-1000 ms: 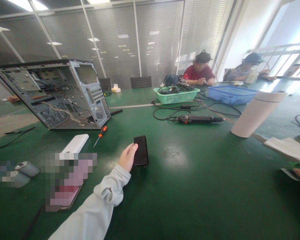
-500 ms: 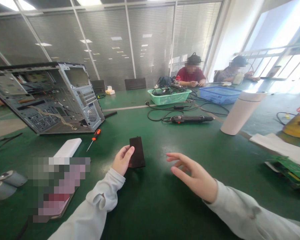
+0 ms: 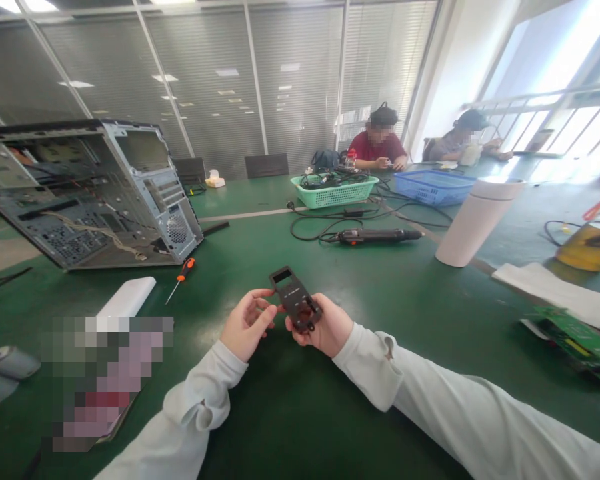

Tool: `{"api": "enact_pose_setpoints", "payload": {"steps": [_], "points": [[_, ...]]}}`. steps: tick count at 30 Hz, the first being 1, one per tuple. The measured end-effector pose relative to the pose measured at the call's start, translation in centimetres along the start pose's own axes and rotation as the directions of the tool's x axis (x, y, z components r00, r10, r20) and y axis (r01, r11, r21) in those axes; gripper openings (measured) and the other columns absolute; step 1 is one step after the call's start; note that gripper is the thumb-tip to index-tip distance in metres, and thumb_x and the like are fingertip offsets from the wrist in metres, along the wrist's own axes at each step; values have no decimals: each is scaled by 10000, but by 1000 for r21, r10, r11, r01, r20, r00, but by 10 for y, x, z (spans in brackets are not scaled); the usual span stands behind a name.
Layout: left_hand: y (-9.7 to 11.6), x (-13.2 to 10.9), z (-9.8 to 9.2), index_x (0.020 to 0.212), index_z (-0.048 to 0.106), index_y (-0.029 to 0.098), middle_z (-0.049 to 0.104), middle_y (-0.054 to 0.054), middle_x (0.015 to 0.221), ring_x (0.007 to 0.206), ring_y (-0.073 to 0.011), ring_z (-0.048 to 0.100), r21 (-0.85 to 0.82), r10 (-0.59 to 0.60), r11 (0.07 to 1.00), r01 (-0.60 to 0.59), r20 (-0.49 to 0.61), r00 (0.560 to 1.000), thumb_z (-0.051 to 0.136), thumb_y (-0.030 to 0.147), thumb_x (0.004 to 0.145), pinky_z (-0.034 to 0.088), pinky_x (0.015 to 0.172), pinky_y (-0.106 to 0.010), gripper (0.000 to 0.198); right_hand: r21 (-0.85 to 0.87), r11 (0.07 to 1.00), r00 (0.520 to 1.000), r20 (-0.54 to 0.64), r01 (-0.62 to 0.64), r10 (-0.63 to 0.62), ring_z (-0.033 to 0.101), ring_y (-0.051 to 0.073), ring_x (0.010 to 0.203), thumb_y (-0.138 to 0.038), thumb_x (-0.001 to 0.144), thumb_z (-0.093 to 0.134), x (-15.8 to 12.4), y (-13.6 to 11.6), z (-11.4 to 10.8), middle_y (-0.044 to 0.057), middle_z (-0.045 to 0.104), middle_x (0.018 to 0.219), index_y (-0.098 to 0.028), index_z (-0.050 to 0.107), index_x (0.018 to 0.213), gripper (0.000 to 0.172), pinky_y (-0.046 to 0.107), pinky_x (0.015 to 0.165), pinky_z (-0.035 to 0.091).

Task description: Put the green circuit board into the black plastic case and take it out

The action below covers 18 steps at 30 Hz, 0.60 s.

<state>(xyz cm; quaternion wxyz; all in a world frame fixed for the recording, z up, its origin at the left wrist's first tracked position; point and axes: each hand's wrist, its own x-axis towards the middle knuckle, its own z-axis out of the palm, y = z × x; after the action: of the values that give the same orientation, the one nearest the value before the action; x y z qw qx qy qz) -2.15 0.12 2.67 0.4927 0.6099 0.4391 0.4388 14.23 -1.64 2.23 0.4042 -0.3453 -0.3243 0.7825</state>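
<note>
Far left, two metal cans [image 3: 10, 363], and behind them the computer case [image 3: 179, 227] stands gaping, tan wires and metalwork inside: opened, not bare. A white slab [image 3: 135, 297] and an orange-handled screwdriver [image 3: 186, 268] lie before it, the screwdriver untouched. Now my left hand [image 3: 247, 325], fingers loosely curled at the black part [image 3: 291, 291]'s left edge; whether they pinch, I can't tell! The part tilts above the counter [image 3: 390, 293], midway between my hands, out in the open, and my right hand [image 3: 330, 327] has it, fingers clamped round the lower end and hiding some of it. Beyond: a green basket [image 3: 343, 195] of cables, then a corded black tool [image 3: 375, 236], its cord looping. A blue basket [image 3: 430, 189] follows, partly blocked by a pale tumbler [image 3: 480, 220]; far right, a green circuit board [image 3: 575, 340] lies apart from the case.
</note>
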Motion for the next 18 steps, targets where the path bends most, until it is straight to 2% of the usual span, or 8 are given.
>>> {"api": "enact_pose_setpoints", "payload": {"steps": [4, 7, 9, 11, 13, 16, 18], "points": [[4, -4, 3, 999, 593, 168, 574, 6, 735, 571, -114, 562, 55, 30, 998, -30, 12, 999, 711, 422, 638, 447, 454, -207, 457, 208, 975, 997, 44, -77, 70, 418, 117, 422, -298, 970, -12, -9, -13, -1, 52, 486, 636, -46, 486, 1088, 571, 187, 422, 318], [6, -4, 3, 984, 607, 162, 580, 5, 692, 561, -122, 564, 34, 6, 999, -5, -19, 1000, 691, 459, 644, 442, 456, -213, 460, 214, 974, 997, 6, -74, 74, 421, 112, 442, -363, 1000, 10, -10, -12, 4, 50, 486, 658, -73, 489, 1054, 562, 183, 439, 332], [6, -2, 2, 966, 612, 156, 586, 3, 661, 551, -126, 563, 9, -12, 1000, 12, -42, 999, 671, 514, 642, 437, 450, -214, 487, 159, 985, 996, -48, -60, 69, 427, 99, 471, -441, 1017, 60, -8, -8, 7, 39, 478, 681, -98, 484, 997, 546, 176, 461, 354], [6, 0, 1, 950, 613, 149, 591, 1, 648, 543, -126, 559, -20, -31, 999, 30, -69, 997, 652, 574, 631, 434, 444, -213, 534, -46, 999, 989, -144, 2, -9, 442, 94, 513, -489, 1009, 167, -5, -4, 5, 32, 474, 713, -114, 469, 959, 484, 175, 479, 375], [3, 3, -1, 947, 610, 143, 591, 1, 646, 540, -123, 559, -41, -48, 998, 44, -99, 994, 633, 620, 623, 432, 438, -209, 577, -329, 943, 964, -228, 57, -138, 452, 107, 542, -493, 955, 337, -5, -3, -2, 35, 483, 733, -121, 462, 947, 393, 185, 467, 374], [-3, 6, -4, 955, 611, 144, 596, 2, 647, 534, -117, 559, -53, -57, 997, 50, -132, 990, 622, 636, 629, 429, 433, -200, 590, -594, 796, 895, -282, 119, -344, 493, 138, 648, -461, 790, 581, -21, -10, -21, 42, 516, 787, -133, 471, 921, 370, 203, 517, 399], [-8, 8, -5, 950, 616, 144, 599, 3, 646, 530, -113, 558, -61, -55, 997, 47, -147, 988, 618, 630, 641, 430, 431, -195, 576, -777, 617, 818, -274, 121, -506, 517, 170, 746, -475, 733, 619, -44, -17, -38, 47, 537, 831, -141, 490, 915, 401, 243, 627, 435]]}}
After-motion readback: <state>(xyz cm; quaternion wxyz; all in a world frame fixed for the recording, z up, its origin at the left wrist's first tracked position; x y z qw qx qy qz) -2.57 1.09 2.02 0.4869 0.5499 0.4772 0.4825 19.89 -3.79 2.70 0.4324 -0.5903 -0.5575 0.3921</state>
